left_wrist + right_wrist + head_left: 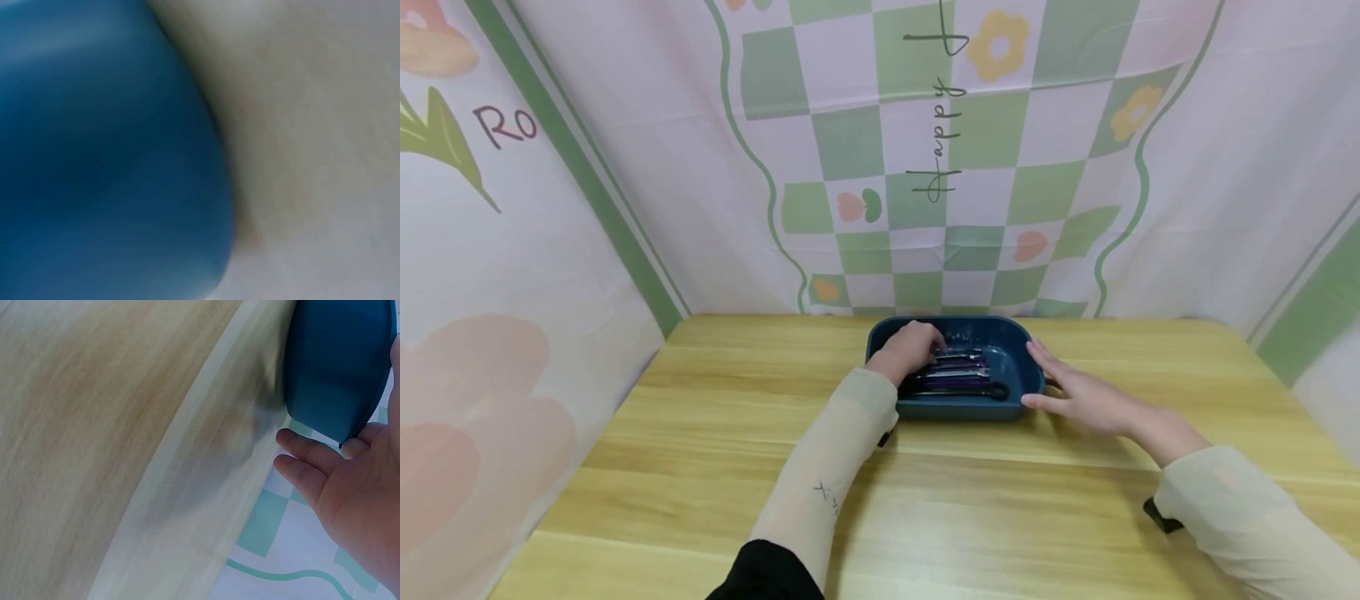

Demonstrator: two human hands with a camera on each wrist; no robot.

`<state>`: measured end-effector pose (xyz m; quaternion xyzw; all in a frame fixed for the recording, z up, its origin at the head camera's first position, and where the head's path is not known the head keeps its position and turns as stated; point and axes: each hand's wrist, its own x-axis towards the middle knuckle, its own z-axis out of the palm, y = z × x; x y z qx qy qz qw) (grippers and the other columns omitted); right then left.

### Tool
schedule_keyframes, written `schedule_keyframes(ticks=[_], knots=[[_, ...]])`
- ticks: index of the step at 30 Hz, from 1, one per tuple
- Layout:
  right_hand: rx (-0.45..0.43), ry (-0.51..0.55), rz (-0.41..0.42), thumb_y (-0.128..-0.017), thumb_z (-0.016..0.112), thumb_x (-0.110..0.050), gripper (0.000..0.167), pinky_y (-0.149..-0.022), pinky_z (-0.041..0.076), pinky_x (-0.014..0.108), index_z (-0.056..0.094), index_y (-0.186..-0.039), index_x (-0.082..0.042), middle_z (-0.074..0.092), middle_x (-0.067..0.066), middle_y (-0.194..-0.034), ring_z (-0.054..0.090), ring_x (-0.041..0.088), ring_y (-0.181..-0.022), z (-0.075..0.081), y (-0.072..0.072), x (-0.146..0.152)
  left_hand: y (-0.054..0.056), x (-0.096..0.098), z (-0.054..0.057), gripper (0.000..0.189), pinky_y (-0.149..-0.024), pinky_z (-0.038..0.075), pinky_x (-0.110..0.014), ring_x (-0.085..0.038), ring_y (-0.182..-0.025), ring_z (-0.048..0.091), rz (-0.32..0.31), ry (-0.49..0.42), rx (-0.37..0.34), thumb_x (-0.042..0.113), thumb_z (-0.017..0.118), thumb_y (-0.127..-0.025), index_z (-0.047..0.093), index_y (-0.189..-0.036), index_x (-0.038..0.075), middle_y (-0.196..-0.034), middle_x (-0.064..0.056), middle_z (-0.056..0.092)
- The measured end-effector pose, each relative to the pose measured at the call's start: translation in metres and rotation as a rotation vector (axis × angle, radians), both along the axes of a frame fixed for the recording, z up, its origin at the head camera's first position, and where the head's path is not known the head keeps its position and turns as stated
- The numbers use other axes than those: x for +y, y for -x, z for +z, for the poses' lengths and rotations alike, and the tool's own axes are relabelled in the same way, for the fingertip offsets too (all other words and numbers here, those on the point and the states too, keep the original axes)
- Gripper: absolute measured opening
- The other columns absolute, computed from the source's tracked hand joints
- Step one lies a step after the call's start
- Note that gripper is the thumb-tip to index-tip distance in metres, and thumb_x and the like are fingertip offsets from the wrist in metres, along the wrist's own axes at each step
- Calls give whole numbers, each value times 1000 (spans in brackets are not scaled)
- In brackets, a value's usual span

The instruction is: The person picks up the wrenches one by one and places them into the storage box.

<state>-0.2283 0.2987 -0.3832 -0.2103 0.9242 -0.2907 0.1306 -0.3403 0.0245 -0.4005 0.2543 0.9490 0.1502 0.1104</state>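
Note:
A dark blue, rounded rectangular bin (970,412) sits near the table's back edge. Several slender purple and silver items (958,364) lie side by side in it, their exact kind unclear. At the near side is a black, long-handled item (955,390) with a rounded end. My left hand (912,346) reaches over the bin's left end with bent fingers at the slender items; its fingertips are partly hidden. My right hand (1078,396) touches the bin's right end, thumb at the near corner, fingers extended. The left wrist view has only the blurred bin wall (112,150).
The wooden table (985,517) extends around the bin. Behind it hangs a green-and-white checked cloth (917,142), and another printed cloth (512,292) stands along the left side.

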Motion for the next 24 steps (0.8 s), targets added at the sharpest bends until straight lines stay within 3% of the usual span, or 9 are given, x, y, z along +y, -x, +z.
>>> schedule_keyframes(ticks=[13,24], knots=[[-3,-13,3,-104,58,-45,94,-112,18,74,-2,-164,-6,-7,22,-168,14,58,-146,-1,1,-2,0,-5,-4,26,-96,53,-31,-16,-119,63,-2,-16,3,7,63,-102,77,-122,17,-132,0,68],[-12,-4,-9,-104,58,-42,94,-112,18,74,-4,-164,-6,-9,23,-168,15,58,-145,-1,0,-3,-2,-2,2,35,-98,52,-29,-15,-120,62,-31,35,14,0,55,-103,74,-128,17,-133,-1,67]])
